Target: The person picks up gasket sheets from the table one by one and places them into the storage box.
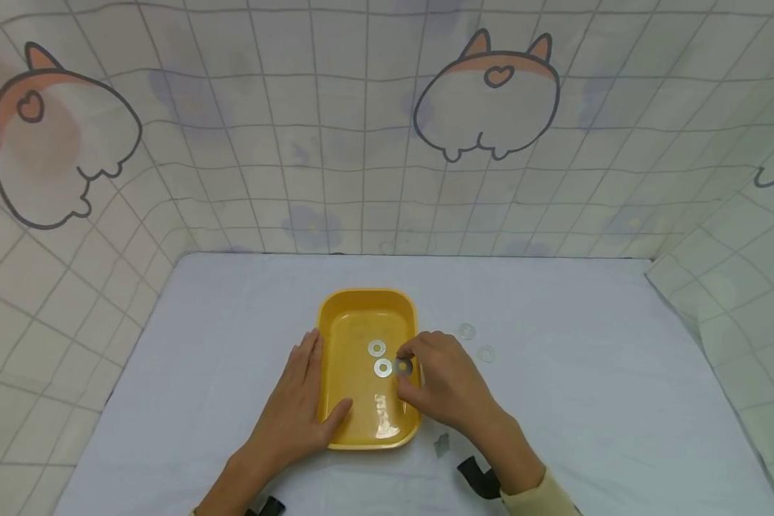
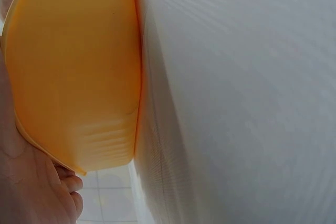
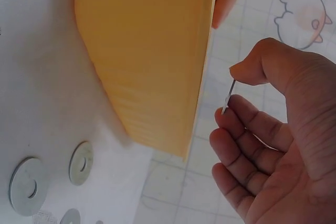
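— Where the right hand (image 1: 448, 376) is seen, what is held by it?

— A silvery washer (image 1: 398, 368) is pinched between thumb and fingertips, which are clamped on its edges. Over the three o'clock side of the yellow tray (image 1: 356, 398) it is held; by the right wrist view, it is raised above the rim.

— With that washer taken as the dial's centre, what is met first?

— On the tray's floor are laid a nine o'clock washer (image 1: 377, 368), just beside, and a ten o'clock washer (image 1: 371, 348).

— And the left hand (image 1: 303, 401)?

— Between eight and nine it is rested, fingers stretched along the tray's wall, thumb extended over the rim.

— What is found outside the tray?

— On the white cloth (image 1: 587, 373), pale rings (image 1: 461, 332) are spread at two and three o'clock. At five, a grey angular piece (image 1: 441, 445) is seen; its nature cannot be told. Farther out, a cartoon animal (image 1: 64, 150) is printed on the gridded curtain (image 1: 335, 107) at ten.
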Tool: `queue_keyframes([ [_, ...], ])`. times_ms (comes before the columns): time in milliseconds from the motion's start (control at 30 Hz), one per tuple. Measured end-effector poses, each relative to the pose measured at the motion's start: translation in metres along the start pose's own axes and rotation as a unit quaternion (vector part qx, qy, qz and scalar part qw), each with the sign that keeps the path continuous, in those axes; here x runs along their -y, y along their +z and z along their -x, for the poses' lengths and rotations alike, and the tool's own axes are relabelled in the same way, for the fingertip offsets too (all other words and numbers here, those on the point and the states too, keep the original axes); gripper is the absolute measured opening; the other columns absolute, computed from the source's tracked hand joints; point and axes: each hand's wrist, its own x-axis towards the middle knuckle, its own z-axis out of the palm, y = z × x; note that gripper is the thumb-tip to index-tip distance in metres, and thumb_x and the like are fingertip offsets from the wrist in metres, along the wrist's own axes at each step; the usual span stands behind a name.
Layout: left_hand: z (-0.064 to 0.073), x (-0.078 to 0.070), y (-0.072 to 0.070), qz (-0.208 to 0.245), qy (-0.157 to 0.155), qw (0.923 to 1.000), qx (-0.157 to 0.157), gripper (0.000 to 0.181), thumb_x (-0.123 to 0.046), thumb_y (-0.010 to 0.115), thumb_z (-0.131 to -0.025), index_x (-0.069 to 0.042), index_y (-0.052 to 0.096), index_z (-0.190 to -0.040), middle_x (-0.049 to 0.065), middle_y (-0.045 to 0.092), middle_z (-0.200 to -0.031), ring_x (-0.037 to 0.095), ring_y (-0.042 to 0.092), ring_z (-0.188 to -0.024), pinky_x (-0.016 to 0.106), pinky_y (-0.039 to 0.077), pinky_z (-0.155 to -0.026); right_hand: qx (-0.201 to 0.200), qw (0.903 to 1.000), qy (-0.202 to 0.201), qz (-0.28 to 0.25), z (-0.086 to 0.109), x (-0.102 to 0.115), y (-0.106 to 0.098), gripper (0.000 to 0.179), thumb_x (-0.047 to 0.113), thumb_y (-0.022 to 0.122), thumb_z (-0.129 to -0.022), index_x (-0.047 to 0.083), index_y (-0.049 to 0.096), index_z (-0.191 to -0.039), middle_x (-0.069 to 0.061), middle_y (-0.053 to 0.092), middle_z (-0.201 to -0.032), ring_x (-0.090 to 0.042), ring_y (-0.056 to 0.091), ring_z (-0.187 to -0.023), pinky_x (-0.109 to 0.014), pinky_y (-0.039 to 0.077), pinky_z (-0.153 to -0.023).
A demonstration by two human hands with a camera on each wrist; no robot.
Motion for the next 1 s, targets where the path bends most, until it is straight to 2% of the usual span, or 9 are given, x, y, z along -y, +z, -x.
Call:
queue_keyframes([
  [167, 0.0002, -0.0008, -0.002, 0.002, -0.003, 1.0, 0.004, 0.103, -0.048, 0.069, -0.095, 0.008, 0.018, -0.165, 0.023, 0.02, -0.175, 0.036, 0.024, -0.164, 0.033, 0.004, -0.139, 0.001, 0.9998, -0.015, 0.011, -0.0033, 0.0035, 0.0021, 0.023, 0.021, 0.08, -0.08, 0.012, 0.076, -0.1, 0.003, 0.076, -0.099, -0.017, 0.067, -0.093, -0.037, 0.059, -0.093],
  [433, 0.0005, -0.0015, -0.0018, 0.003, -0.002, 1.0, 0.007, 0.101, -0.048, 0.067, -0.096, 0.009, 0.02, -0.164, 0.024, 0.021, -0.175, 0.036, 0.024, -0.164, 0.038, 0.01, -0.139, -0.001, 0.9987, -0.042, 0.027, -0.006, 0.0059, 0.0031, 0.02, 0.02, 0.081, -0.079, 0.013, 0.077, -0.098, 0.004, 0.074, -0.094, -0.015, 0.063, -0.088, -0.035, 0.058, -0.091],
  [767, 0.0, 0.0008, -0.0004, 0.002, -0.01, 0.9998, 0.017, 0.104, -0.05, 0.068, -0.095, 0.007, 0.018, -0.166, 0.021, 0.017, -0.176, 0.036, 0.023, -0.164, 0.02, -0.011, -0.133, 0.009, 0.9971, -0.071, 0.026, -0.008, 0.006, 0.0039, 0.019, 0.02, 0.082, -0.08, 0.012, 0.078, -0.097, 0.003, 0.075, -0.093, -0.015, 0.063, -0.086, -0.035, 0.058, -0.09],
  [1000, -0.0005, 0.0007, -0.0005, 0.003, -0.01, 0.9997, 0.022, 0.105, -0.05, 0.069, -0.095, 0.008, 0.017, -0.166, 0.021, 0.018, -0.176, 0.035, 0.023, -0.164, 0.015, -0.015, -0.13, 0.014, 0.9967, -0.071, 0.037, -0.0082, 0.0065, 0.0035, 0.019, 0.023, 0.082, -0.081, 0.014, 0.078, -0.097, 0.005, 0.074, -0.094, -0.014, 0.063, -0.088, -0.035, 0.057, -0.091],
])
